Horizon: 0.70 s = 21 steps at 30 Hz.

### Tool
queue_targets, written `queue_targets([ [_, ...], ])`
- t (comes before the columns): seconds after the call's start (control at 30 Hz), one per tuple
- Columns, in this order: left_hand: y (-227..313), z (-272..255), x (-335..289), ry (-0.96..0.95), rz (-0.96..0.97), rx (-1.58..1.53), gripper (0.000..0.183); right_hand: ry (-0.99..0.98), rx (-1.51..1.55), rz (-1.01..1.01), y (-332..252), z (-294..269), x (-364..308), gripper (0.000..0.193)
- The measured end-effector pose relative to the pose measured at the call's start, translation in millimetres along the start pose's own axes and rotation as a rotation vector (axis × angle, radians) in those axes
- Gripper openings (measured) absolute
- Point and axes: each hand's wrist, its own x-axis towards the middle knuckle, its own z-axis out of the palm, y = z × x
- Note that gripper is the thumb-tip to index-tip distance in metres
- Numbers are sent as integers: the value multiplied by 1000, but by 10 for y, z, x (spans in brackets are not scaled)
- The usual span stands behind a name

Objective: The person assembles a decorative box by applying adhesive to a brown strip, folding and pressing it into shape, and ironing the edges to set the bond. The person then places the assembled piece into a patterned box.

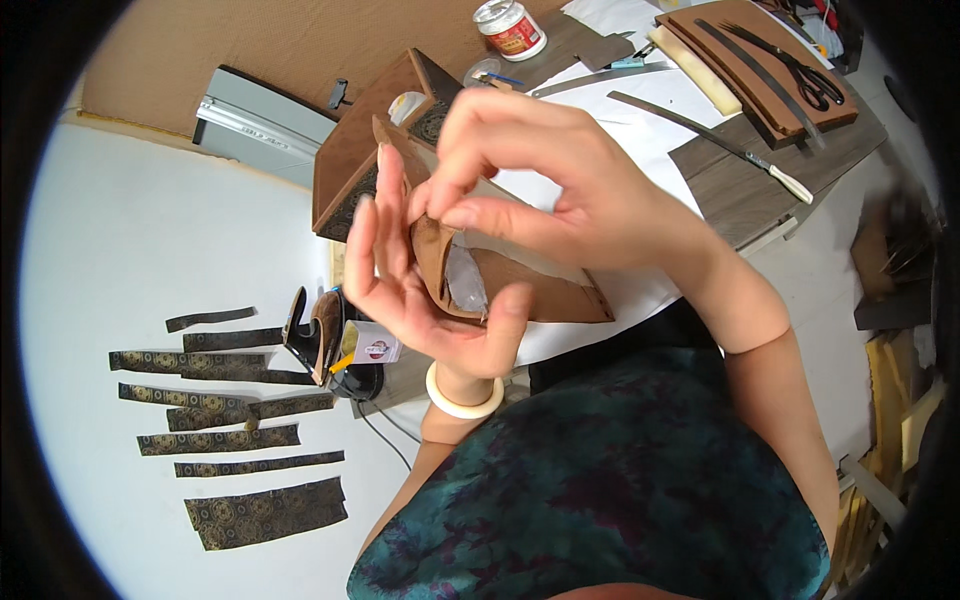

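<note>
A brown leather-like piece with a pale grey underside is curled up in front of me. My left hand, with a cream bangle at its wrist, cups the piece from the left, fingers bent around it and thumb raised on the near side. Above it, my right hand pinches the curled upper edge between thumb and fingers. The fingertips partly cover the fold. Just behind stands a brown box-like form with dark patterned sides, partly hidden by my hands.
A white-handled blade lies on the table at right. Beyond it are black scissors on a brown padded panel. A jar stands at the back. Several dark patterned strips lie against the white surface at left.
</note>
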Motion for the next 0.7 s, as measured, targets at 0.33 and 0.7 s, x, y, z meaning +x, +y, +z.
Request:
queue_targets([
  [0.33, 228, 28, 94, 68, -176, -6, 6, 46, 119, 135, 4, -46, -93, 10],
  [0.7, 282, -25, 122, -69, -159, -9, 30, -45, 142, -17, 125, 57, -87, 13],
])
